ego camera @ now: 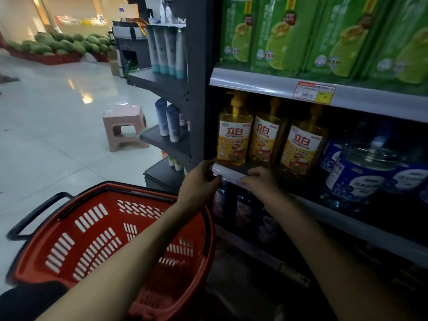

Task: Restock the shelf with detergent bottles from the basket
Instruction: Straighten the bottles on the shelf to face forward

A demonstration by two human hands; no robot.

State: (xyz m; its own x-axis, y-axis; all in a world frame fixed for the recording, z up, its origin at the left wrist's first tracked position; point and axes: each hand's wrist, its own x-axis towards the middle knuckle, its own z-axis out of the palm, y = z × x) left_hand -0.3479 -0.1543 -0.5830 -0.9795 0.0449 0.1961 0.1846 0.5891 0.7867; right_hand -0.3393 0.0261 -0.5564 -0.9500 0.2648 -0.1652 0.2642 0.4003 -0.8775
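The red plastic shopping basket with the black handle (97, 232) stands on the floor just beside the shelf unit, and its inside, as far as it shows, holds no bottle. On the grey metal shelf (347, 205) three yellow detergent bottles with pump tops (268, 140) stand upright in a row at the left end, close together, near the front edge. To their right on the same shelf stand large clear jugs with blue labels (361, 174), and above are green refill packs (301, 35).

Both hands are at the white price strip (228, 176) on the front edge of this shelf, below the yellow bottles. The left hand (201, 181) has its fingers curled at the left end of the strip and seems to pinch it; it holds no bottle. The right hand (259, 178) rests with bent fingers on the strip a little further right, also without a bottle; how firmly it grips I cannot tell.

In my judgement the restocking is nearly or fully done: the bottles are on the shelf and the basket looks empty. What remains seems only tidying, perhaps the strip or the bottle fronts.
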